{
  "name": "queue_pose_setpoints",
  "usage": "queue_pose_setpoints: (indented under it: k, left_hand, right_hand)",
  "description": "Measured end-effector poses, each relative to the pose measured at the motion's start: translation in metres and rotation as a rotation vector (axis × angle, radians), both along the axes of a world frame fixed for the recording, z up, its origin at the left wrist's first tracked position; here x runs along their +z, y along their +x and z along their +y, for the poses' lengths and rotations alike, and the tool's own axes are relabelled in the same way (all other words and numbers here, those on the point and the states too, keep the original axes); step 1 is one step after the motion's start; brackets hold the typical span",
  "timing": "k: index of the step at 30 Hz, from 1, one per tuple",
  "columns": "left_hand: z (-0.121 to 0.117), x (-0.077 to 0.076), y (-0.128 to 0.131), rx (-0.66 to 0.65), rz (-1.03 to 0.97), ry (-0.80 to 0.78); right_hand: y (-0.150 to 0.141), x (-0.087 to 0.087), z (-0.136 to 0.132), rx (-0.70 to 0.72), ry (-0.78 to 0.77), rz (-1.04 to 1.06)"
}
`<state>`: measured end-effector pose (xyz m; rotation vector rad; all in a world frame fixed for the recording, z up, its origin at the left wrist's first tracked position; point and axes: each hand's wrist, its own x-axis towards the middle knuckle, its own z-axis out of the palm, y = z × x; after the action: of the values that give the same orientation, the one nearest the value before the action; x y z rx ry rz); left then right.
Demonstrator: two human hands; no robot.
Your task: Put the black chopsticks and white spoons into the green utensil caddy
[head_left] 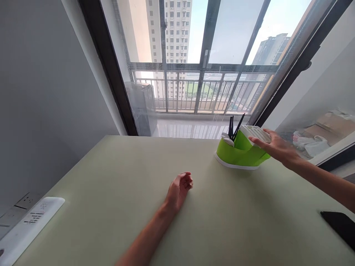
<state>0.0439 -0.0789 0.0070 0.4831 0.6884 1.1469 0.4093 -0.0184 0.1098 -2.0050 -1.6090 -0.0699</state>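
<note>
A green and white utensil holder (238,152) stands on the pale green table (116,192) near its far right side, with black utensil handles (234,127) sticking up from it. My right hand (273,145) rests on the holder's white slotted top, fingers stretched flat across it. My left hand (179,187) lies on the table in the middle, fingers curled loosely inward, nothing visible in them.
A white power strip (26,227) lies at the table's near left edge by wall sockets. A black flat object (341,226) sits at the near right edge. Behind the table is a large window with a balcony railing.
</note>
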Motion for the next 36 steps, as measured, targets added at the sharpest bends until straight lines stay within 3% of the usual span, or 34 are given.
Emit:
queue_pose_setpoints:
  k: [4, 10, 14, 17, 20, 24, 29, 32, 36]
  left_hand:
    - [-0.002, 0.001, 0.001, -0.008, 0.044, 0.055]
    - [-0.009, 0.003, 0.005, -0.068, 0.154, 0.202]
    - [-0.022, 0.007, 0.015, -0.316, 0.21, 0.296]
    - [-0.036, 0.006, 0.026, -0.604, 0.251, 0.364]
    - [-0.047, 0.002, 0.033, -0.779, 0.421, 0.439]
    - [-0.053, 0.001, 0.035, -0.774, 0.702, 0.469]
    - [-0.056, 0.002, 0.035, -0.812, 0.8, 0.538]
    - [-0.057, -0.001, 0.034, -0.832, 0.839, 0.641]
    - [-0.057, 0.0, 0.032, -0.838, 0.898, 0.697]
  right_hand:
    - [-0.024, 0.006, -0.008, 0.011, -0.119, 0.138]
    - [-0.068, 0.011, -0.02, 0.08, -0.179, 0.245]
    - [-0.099, 0.013, -0.033, 0.146, -0.171, 0.283]
    - [-0.12, 0.013, -0.043, 0.192, -0.147, 0.296]
    - [-0.139, 0.01, -0.052, 0.261, -0.118, 0.329]
    - [-0.159, 0.009, -0.066, 0.305, -0.124, 0.373]
    - [-0.174, 0.016, -0.078, 0.314, -0.16, 0.394]
    - [-0.173, 0.016, -0.085, 0.324, -0.128, 0.438]
    - [-0.157, -0.001, -0.104, 0.275, -0.077, 0.478]
